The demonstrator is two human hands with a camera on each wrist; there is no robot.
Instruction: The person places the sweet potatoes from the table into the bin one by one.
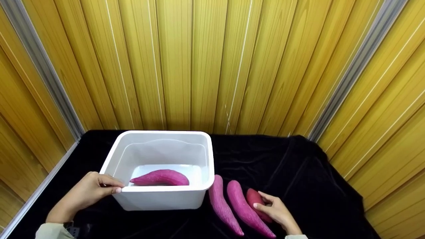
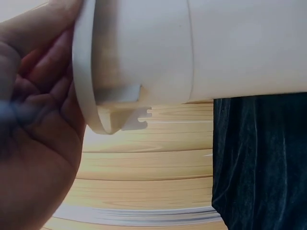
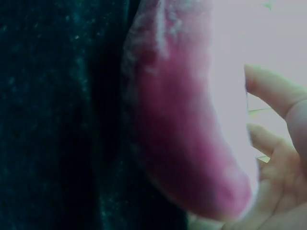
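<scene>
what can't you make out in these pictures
- Head view: the middle of the red vegetable, covered by the right hand.
- Head view: the nearest strip of the white tub's floor, hidden by its front wall.
- Left wrist view: the rest of the left hand, cut off by the left edge.
- Right wrist view: the blurred vegetable's upper end, cut off by the top edge; glare washes out its right side.

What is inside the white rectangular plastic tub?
One curved, purplish-pink, tapered vegetable lies in the tub. Its near wall hides the front strip of the floor, so anything there cannot be seen.
</scene>
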